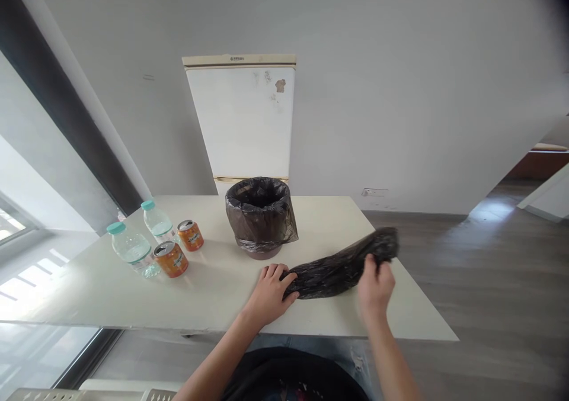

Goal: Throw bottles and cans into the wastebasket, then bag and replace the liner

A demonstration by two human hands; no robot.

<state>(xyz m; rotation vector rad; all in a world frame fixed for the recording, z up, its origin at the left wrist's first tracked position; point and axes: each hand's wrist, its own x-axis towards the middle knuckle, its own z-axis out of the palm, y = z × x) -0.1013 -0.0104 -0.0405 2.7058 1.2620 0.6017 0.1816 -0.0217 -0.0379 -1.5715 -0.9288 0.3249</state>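
Note:
A black plastic garbage bag is stretched lengthwise between my two hands, low over the right half of the table. My left hand grips its left end at the tabletop. Its bunched right end is gripped by my right hand, raised a little and slightly blurred. Behind the bag stands a small trash bin, lined with another black bag folded over its rim. The bottom inside the bin is too dark to make out.
On the table's left side stand two clear bottles with teal caps and two orange cans. A white refrigerator stands beyond the far edge, against a grey wall.

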